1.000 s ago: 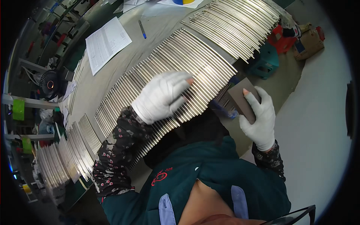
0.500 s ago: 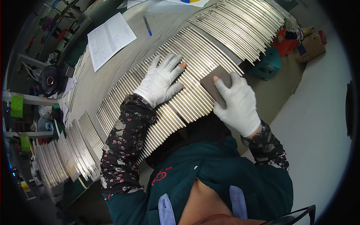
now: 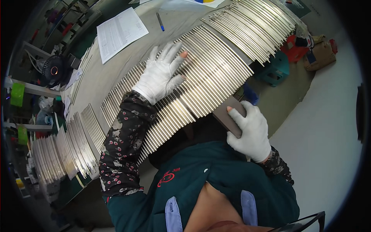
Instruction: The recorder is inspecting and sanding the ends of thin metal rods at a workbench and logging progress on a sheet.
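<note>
Left hand: the gloved left hand (image 3: 158,73) lies palm down, fingers spread wide, across the middle row of metal rods (image 3: 216,69); it grasps nothing I can see.
Right hand: the gloved right hand (image 3: 251,131) is closed around a grey-brown block (image 3: 224,115), one bare fingertip pressed on its face.
Block: just off the near ends of the rods, on the person's right; I can't tell from here whether its corner touches them.
Rods: side by side on the table (image 3: 87,83), a second bundle (image 3: 251,31) beyond them.
Hidden: the left palm, the rods under it, and whichever right-hand fingers go behind the block.
Hard to make out: the print on the paper sheet (image 3: 120,34).
Cut off: the yellow-and-blue thing at the top edge.
</note>
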